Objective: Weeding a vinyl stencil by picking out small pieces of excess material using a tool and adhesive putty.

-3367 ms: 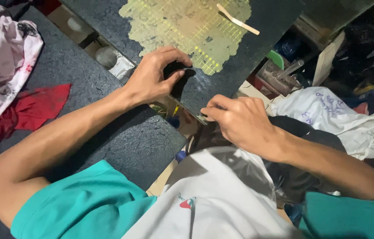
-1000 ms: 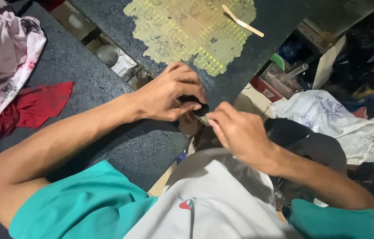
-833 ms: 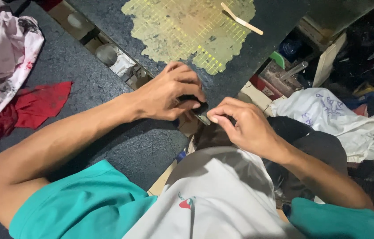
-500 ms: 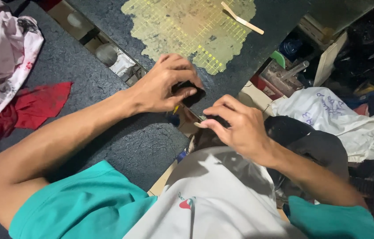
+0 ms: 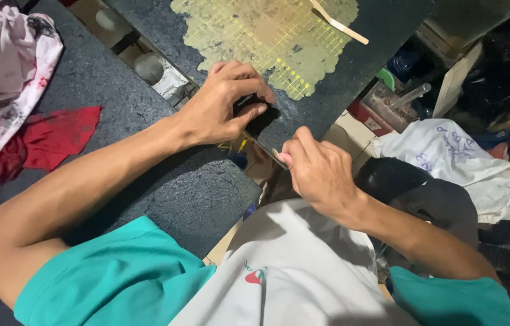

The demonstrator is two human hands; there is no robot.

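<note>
Left hand (image 5: 222, 105) is curled down over a small dark piece (image 5: 254, 105) at the near edge of the dark table (image 5: 116, 90). Thumb and fingers close around it, pinning it to the top. Most of the piece is under the fingers; I can't tell what it is.

Right hand (image 5: 318, 172) sits just off the table edge, fingers pinched narrow on a thin blade-like strip (image 5: 265, 149). The strip's long axis runs up-left from the right fingertips toward the piece, along the table edge. Its far tip goes under the left thumb; I can't tell if it touches the piece.

Key relation: the piece lies up-left of the right hand, near it, and the strip points straight that way. Left hand is on the piece, right hand is the one apart from it.

Around: a worn yellow cutting mat (image 5: 267, 36) lies just beyond the left hand, with a flat wooden stick (image 5: 339, 23) at its far edge. Red cloth (image 5: 56, 136) and pale printed cloth (image 5: 1, 72) lie well to the left. White cloth (image 5: 448, 157) sits right, below table level.
</note>
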